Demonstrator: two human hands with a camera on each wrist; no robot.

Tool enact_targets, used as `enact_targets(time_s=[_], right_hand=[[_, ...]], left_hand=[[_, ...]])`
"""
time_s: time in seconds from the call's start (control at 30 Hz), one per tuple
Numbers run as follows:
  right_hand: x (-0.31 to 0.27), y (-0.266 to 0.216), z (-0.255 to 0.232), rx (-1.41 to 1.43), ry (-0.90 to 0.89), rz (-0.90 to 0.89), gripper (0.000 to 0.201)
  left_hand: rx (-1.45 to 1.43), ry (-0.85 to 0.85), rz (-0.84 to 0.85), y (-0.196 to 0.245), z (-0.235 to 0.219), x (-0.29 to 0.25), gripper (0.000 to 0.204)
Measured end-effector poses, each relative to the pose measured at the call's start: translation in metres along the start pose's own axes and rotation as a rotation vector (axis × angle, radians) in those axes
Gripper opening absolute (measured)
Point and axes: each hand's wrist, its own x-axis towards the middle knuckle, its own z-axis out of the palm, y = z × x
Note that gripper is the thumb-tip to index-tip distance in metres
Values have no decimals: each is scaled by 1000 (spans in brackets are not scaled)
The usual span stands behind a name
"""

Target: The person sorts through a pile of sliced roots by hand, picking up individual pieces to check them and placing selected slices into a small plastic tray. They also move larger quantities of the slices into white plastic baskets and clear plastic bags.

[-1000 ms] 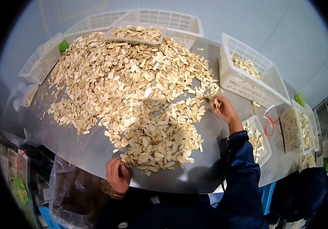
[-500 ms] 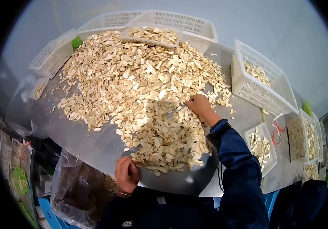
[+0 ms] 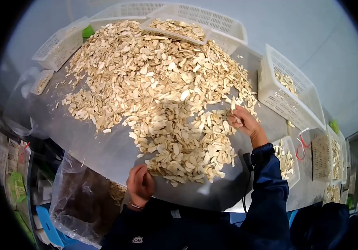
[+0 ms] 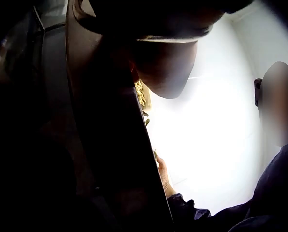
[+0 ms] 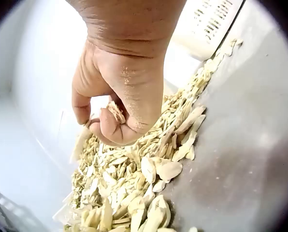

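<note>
Pale dried root-like slices (image 3: pixel 179 160) form a small heap at the table's front, joined to a much larger pile (image 3: pixel 145 71) behind. At the heap's right edge my right hand (image 3: pixel 245 121) grips a few slices. In the right wrist view its curled fingers hold slices (image 5: pixel 116 112) against the palm, while another slice (image 5: pixel 79 145) sticks out past the fingertips. My left hand (image 3: pixel 140 183) rests at the table's front edge, beside the heap's left corner, fingers loosely curled. Against the glare, the left wrist view shows that hand (image 4: pixel 165 72) only darkly.
A white basket (image 3: pixel 287 100) with slices stands at the right back, a shallow tray (image 3: pixel 294 177) of slices nearer. Another tray (image 3: pixel 206 39) lies on the big pile. Past the metal table's (image 3: pixel 87 146) front left edge hangs a clear plastic bag (image 3: pixel 73 200).
My right hand went left onto the slices, then came back right with slices in its fingers. My left hand stayed at the table edge. The head view shifted slightly.
</note>
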Motion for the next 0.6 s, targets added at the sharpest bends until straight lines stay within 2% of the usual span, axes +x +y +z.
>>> enact_targets(time_s=[0.1,0.23,0.27,0.37,0.47,0.57,0.6], right_hand=[[-22,0,3,-247,116,19,10],[-35,8,-1,-613,107,123,9],[-41,10,8,-606,148,83,11],[-63,-3,28,-353,7,113,18],[-63,4,37,-125,73,64,16],[-52,20,45,-429,98,120,14],[-48,22,46,-606,-14,104,15]], left_hand=[[-19,-41,36,1,-1,-1,30],[18,-42,23,4,-1,-1,28],[36,-30,28,5,-1,1,26],[67,-8,15,10,-1,4,21],[48,-13,-23,11,-1,2,19],[44,-2,-8,9,-1,3,19],[49,5,1,9,-1,3,19]])
